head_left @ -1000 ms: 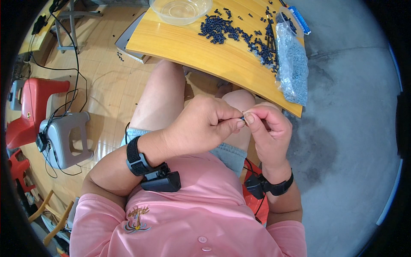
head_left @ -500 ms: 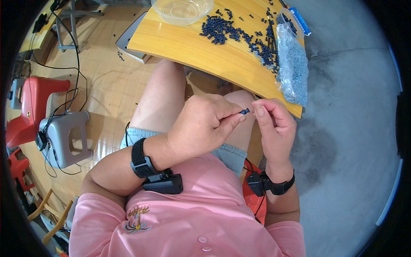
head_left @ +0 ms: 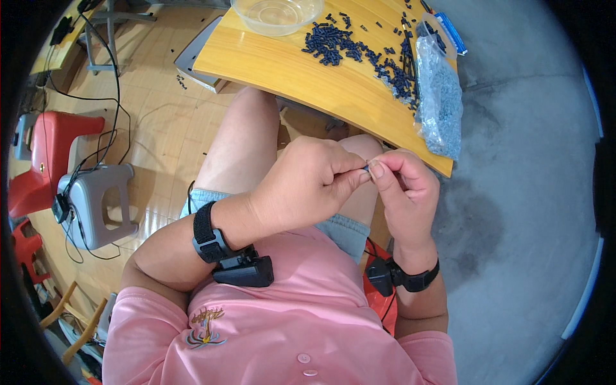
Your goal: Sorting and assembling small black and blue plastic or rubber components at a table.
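Between the thumb and bent forefinger of my left hand [head_left: 309, 178] is a small dark blue plastic piece [head_left: 366, 169], mostly covered by fingers. My right hand [head_left: 408, 192] is closed in a pinch, its thumb and fingertips meeting the exposed end of that piece. Whether the right fingertips hold something tiny of their own is hidden. Both hands are over my lap, just short of the table edge. A loose heap of similar dark pieces [head_left: 330, 43] lies on the wooden table [head_left: 256, 64], trailing to the right.
A clear round plastic bowl [head_left: 277, 16] stands at the table's far left. Along its right side lie a clear bag of small greyish-blue parts [head_left: 440, 96] and a blue-and-white packet [head_left: 450, 33]. A grey stool [head_left: 96, 186], a red stool [head_left: 61, 141] and black cables [head_left: 115, 96] are at the left.
My right hand has moved left, bringing its fingertips from a small gap away onto the piece in my left hand. The left hand has barely moved.
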The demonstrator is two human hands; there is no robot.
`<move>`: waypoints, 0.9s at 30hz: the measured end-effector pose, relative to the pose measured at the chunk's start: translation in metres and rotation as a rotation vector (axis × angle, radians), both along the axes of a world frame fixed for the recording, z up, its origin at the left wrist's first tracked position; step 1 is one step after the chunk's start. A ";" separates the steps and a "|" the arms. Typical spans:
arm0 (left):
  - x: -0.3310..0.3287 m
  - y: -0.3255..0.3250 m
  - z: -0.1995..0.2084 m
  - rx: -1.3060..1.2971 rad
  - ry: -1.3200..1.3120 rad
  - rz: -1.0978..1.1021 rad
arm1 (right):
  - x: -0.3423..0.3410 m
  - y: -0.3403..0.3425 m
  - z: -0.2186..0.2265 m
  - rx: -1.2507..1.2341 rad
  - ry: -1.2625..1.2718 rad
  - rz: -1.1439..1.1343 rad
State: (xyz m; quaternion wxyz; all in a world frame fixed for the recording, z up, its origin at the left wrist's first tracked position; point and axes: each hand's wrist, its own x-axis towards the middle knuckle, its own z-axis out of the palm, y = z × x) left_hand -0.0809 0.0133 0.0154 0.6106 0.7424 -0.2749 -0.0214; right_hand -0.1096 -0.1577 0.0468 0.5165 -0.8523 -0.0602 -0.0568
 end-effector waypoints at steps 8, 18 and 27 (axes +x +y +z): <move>0.005 0.010 0.008 -0.137 0.566 -0.265 | -0.004 0.008 0.001 0.187 0.087 -0.050; 0.007 0.007 -0.003 -0.280 0.760 -0.215 | 0.007 0.004 0.017 -0.386 -0.228 0.201; 0.009 0.012 0.003 -0.282 0.825 -0.230 | 0.013 0.008 0.018 -0.626 -0.288 0.342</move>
